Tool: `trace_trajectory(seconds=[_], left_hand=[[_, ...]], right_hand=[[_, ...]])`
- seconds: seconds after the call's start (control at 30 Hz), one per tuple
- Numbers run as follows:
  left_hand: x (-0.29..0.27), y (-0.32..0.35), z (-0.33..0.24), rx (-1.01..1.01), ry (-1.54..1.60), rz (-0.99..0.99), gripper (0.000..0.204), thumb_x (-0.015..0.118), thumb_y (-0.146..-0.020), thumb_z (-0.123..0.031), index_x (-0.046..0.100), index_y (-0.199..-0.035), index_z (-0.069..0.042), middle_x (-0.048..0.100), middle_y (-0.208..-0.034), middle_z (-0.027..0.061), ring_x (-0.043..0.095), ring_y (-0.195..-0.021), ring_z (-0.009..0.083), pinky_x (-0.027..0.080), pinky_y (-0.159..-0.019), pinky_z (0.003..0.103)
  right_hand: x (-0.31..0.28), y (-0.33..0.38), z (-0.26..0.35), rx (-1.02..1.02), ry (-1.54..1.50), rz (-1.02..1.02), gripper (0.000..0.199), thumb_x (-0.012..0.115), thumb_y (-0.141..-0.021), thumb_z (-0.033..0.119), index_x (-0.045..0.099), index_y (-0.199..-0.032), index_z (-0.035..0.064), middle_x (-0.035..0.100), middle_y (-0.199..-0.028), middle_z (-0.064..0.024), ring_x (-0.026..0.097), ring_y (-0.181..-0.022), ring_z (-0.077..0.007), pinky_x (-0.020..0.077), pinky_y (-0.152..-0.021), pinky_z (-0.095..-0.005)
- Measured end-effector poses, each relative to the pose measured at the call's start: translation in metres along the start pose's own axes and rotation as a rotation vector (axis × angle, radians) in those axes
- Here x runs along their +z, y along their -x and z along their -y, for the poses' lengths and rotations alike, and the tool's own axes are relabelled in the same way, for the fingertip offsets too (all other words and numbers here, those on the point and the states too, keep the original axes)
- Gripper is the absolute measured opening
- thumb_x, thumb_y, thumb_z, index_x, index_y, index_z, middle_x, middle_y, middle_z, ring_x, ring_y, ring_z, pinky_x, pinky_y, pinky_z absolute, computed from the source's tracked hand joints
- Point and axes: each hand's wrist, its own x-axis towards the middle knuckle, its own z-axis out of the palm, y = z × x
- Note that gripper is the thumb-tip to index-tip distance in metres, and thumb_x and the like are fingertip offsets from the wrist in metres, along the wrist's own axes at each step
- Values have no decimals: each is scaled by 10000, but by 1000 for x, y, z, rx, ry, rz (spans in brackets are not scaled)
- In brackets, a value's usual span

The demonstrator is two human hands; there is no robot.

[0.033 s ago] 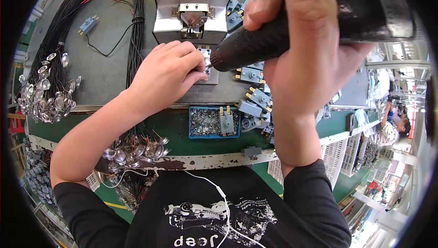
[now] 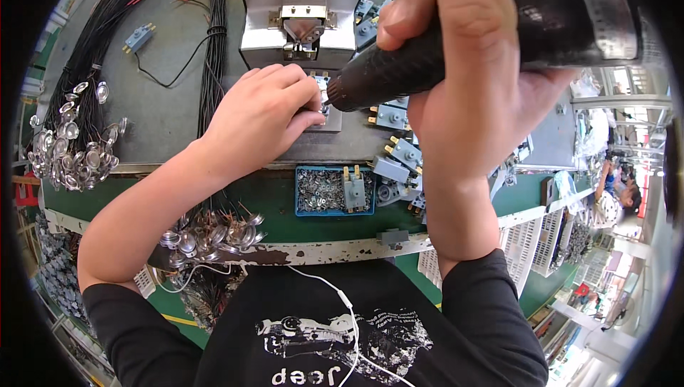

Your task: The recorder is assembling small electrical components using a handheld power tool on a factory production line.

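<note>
My right hand point(image 2: 477, 95) is wrapped round a black power screwdriver point(image 2: 392, 66), held tilted with its nose pointing left. The nose meets a small grey switch point(image 2: 322, 82) with brass terminals on a flat metal block point(image 2: 333, 122). On the left side of that switch, my left hand point(image 2: 263, 109) has its fingers curled and closed on it, with thumb and forefinger near the driver's tip. These fingers and the driver hide much of the switch. The exact point of contact does not show.
Behind the hands stands a silver press-like fixture point(image 2: 305, 31). A blue tray point(image 2: 298, 202) of small metal parts has a grey switch on it. More grey switches point(image 2: 406, 152) lie to the right. Black wire bundles point(image 2: 89, 45) with round metal ends lie left. A person point(image 2: 620, 198) is at far right.
The screwdriver and my right hand have shifted very slightly to the left. My left hand stays in place on the switch.
</note>
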Motion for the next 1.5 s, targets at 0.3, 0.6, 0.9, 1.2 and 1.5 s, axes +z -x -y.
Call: trace_trajectory(seconds=[0.3,0.6,0.9,1.2,1.5], left_hand=[[1,2,-2,-51,49,-53,261,750,-888,-193,564,-1033,-82,615,-921,74,632,-929,294,493,-840,423],[2,2,-1,-51,44,-38,299,746,-889,-192,563,-1094,-74,628,-936,74,637,-946,295,498,-850,428],[6,6,8,-114,35,82,401,730,-918,-229,565,-1225,-29,595,-1167,128,623,-1081,340,524,-916,444],[7,8,3,-123,46,111,420,711,-940,-245,542,-1247,-14,571,-1272,132,590,-1184,353,524,-960,444],[7,2,6,-18,77,119,434,723,-923,-224,525,-1237,0,576,-1260,132,599,-1155,364,518,-953,452]], right_hand=[[4,4,-12,24,41,64,218,753,-915,4,644,-1099,-42,718,-902,-124,693,-785,-192,548,-742,-356],[-7,4,-20,38,87,119,209,740,-937,25,652,-1108,-56,731,-937,-153,714,-844,-235,565,-828,-410],[8,-9,-35,57,-146,327,233,772,-831,-112,675,-1038,-67,710,-934,-121,696,-811,-160,557,-709,-249],[13,-42,-76,-810,-293,574,202,754,-840,-109,643,-1000,-52,694,-897,-101,686,-750,-148,559,-660,-254],[21,-54,-71,-1072,-257,485,479,736,-860,-95,477,-1257,-22,688,-892,-102,676,-713,-140,561,-630,-266]])
